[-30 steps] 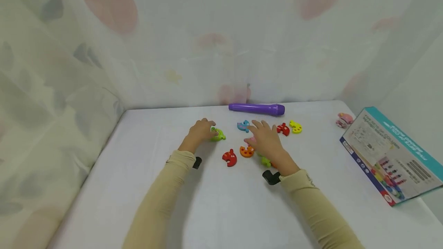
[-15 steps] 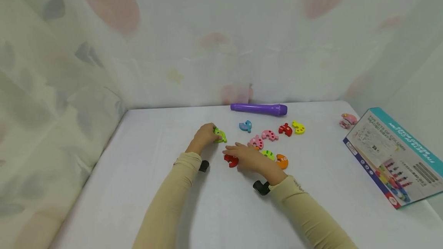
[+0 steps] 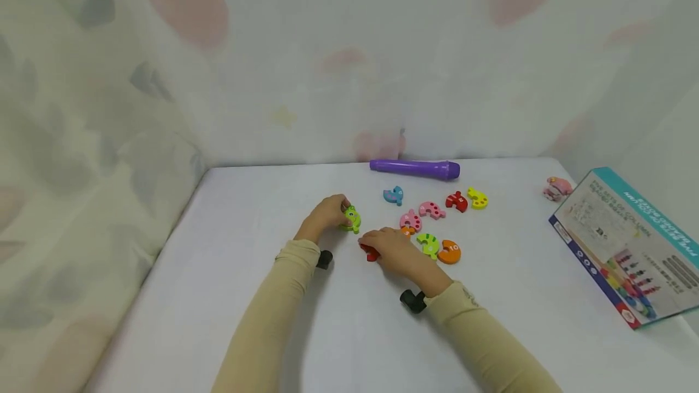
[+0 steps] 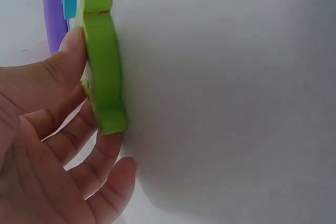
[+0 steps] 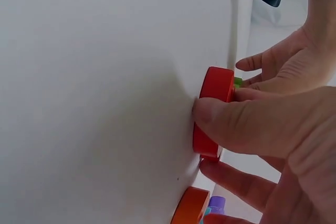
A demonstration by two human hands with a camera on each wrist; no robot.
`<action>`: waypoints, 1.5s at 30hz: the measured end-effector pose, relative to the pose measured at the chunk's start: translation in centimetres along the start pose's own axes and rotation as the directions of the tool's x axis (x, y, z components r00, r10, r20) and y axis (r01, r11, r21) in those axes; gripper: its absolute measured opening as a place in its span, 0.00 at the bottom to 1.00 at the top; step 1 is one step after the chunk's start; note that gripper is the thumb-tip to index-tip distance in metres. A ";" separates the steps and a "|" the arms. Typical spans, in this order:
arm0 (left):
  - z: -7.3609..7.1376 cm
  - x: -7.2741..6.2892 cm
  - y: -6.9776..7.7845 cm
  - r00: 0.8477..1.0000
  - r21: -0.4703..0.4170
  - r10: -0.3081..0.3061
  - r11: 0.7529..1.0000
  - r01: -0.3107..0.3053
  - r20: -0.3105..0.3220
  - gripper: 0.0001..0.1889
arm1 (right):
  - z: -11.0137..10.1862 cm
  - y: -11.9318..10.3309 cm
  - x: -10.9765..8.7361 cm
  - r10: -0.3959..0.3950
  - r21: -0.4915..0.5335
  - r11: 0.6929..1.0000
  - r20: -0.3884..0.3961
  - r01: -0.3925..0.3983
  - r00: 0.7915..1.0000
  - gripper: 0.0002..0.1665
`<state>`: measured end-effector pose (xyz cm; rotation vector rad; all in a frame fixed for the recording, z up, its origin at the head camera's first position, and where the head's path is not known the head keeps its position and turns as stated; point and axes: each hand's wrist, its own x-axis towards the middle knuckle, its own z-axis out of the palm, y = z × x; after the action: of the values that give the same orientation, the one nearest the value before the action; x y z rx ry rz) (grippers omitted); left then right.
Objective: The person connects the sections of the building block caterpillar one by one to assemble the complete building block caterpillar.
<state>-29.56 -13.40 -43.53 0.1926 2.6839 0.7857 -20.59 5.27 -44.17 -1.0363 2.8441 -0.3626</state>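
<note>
My left hand (image 3: 327, 214) pinches a green animal-shaped toy piece (image 3: 352, 219) with a printed face, left of the group. In the left wrist view the thumb lies against one side of that green piece (image 4: 105, 61), with fingers behind it. Close by on the right, my right hand (image 3: 395, 250) grips a red toy piece (image 3: 371, 253), mostly covered by the fingers in the head view. The right wrist view has the thumb across the edge of the red piece (image 5: 212, 129). An orange piece (image 5: 190, 206) lies just below it there.
Right of my hands lie more pieces: pink (image 3: 411, 221), green striped (image 3: 428, 244), orange numbered (image 3: 450, 251), blue (image 3: 393, 195), red (image 3: 456, 201) and yellow (image 3: 477, 198). A purple toy microphone (image 3: 415, 168) lies at the back edge. A printed box (image 3: 628, 253) and pink toy (image 3: 557, 188) stand right.
My right hand has moved left and toward me from above the pink and orange pieces to the red piece, which it now grips. The left hand has taken hold of the green piece.
</note>
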 end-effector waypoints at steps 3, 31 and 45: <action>-0.2 -0.1 0.3 0.999 0.000 0.010 1.000 -0.010 0.040 0.22 | -0.1 0.0 0.1 0.030 -0.034 0.999 -0.014 -0.030 0.999 0.27; -0.4 -0.6 2.1 0.986 0.127 -0.028 0.992 0.007 0.166 0.20 | 1.4 -3.6 3.0 0.455 0.201 0.886 -0.198 -0.418 0.868 0.32; -0.6 -0.8 1.7 0.984 0.121 -0.006 0.993 -0.016 0.178 0.21 | 2.5 -4.2 3.7 0.478 0.205 0.874 -0.199 -0.440 0.856 0.37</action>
<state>-29.01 -12.46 -41.88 0.2858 2.5629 0.5766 -20.39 -0.71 -45.50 -0.2703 3.0853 -0.6843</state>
